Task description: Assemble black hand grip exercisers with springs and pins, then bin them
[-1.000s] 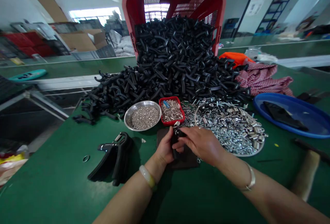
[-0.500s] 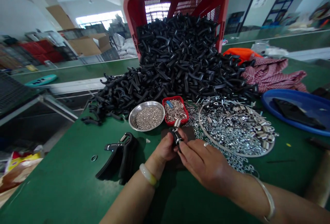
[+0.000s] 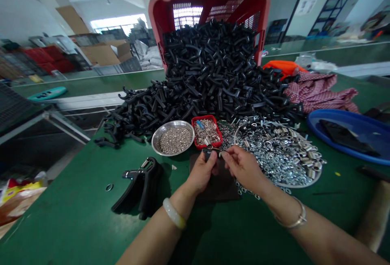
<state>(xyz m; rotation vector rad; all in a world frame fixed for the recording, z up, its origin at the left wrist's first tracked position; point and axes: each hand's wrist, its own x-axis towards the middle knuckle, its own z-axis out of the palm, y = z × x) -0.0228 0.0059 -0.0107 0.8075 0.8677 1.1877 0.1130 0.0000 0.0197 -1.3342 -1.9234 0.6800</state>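
Observation:
My left hand (image 3: 202,172) is closed on a small black part (image 3: 210,150) with a metal spring (image 3: 207,141) standing at its top. Beside it, my right hand (image 3: 242,165) pinches at the part's right end; what lies between its fingertips is too small to name. Both hands are over a dark brown pad (image 3: 217,185). Just beyond them sit a red box (image 3: 193,123) of small metal pins and a steel bowl (image 3: 156,145) of small metal pieces. Black handles with a spring (image 3: 146,187) stand on the table to the left.
A red crate (image 3: 265,17) lies tipped behind a large heap of black handles (image 3: 210,78). On the right are a tray of metal rings and springs (image 3: 283,155), a blue tray (image 3: 310,120) with a dark flat object, and a checked cloth (image 3: 319,90). One ring (image 3: 109,187) lies left.
My right hand has turned and drawn back to the right, its fingertips now at the part's end. The spring and black part sit differently in my left hand. The view has shifted slightly.

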